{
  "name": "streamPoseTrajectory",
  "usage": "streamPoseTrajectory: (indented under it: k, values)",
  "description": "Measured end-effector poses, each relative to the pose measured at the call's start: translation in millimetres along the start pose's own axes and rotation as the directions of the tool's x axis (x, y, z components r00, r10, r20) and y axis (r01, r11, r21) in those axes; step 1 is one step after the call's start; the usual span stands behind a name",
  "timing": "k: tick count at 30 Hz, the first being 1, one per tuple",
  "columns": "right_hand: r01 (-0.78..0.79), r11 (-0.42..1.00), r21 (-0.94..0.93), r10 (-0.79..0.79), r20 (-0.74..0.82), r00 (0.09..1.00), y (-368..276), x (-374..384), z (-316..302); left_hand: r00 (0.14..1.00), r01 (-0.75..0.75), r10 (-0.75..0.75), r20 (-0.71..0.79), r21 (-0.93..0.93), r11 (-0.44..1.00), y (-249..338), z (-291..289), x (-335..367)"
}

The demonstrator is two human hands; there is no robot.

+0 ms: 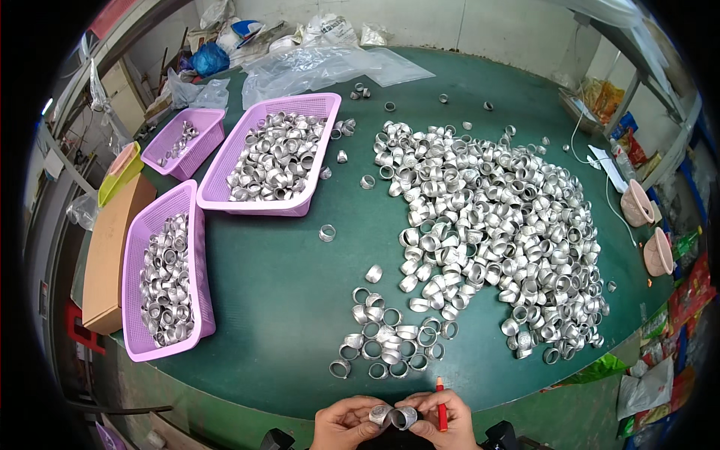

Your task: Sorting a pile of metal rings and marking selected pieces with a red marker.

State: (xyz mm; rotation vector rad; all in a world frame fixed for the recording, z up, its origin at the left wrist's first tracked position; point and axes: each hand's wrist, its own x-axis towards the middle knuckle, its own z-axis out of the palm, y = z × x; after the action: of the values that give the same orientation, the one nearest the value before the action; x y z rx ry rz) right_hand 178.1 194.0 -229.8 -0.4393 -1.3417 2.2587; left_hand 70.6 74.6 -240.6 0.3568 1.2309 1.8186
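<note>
Green surface (pixel 270 292) fills most of what we look down on, with a pale wall (pixel 442 26) behind it. On its right half we see the big heap of metal rings (pixel 495 217), spread loose and facing every way. To the left stand three purple baskets: a large one (pixel 259 208) and a long one (pixel 201 281) near it, both well stocked with rings, and a small one (pixel 196 154) further back with only a few. Between the heap and our hands lies a smaller cluster of rings (pixel 390 337). At the near edge, our left hand (pixel 339 424) and right hand (pixel 454 426) sit close together; the right also carries a red pen (pixel 442 416). Each hand's fingers are clamped on a ring, the left ring (pixel 377 414) just beside the right ring (pixel 406 418); whether they touch, we cannot tell. We judge the step in hand to be a close look at these two, side by side. Next, we think, the move calls for a light pinch, each ring turned without its wall being hidden, and the pen kept clear.
</note>
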Motion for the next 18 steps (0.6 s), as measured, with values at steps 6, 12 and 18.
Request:
streamPoseTrajectory:
  k: [6, 12, 18]
  values:
    - [-0.108, 0.962, 0.25, 0.115, -0.016, 0.993, 7.3, -3.8, -5.3, 0.991, 0.135, -0.131, 0.032, -0.269, 0.954, 1.0, 7.5, 1.7]
    - [-0.001, 0.998, 0.07, 0.013, -0.165, 0.986, -0.5, -2.9, 2.5, 0.974, -0.195, 0.207, -0.093, 0.126, 0.973, 4.3, 17.6, 8.7]
    - [0.17, 0.803, -0.571, -0.176, 0.045, 0.983, -9.8, -0.1, -1.6, 0.962, -0.237, 0.275, 0.01, 0.536, 0.81, 11.1, 13.9, 1.1]
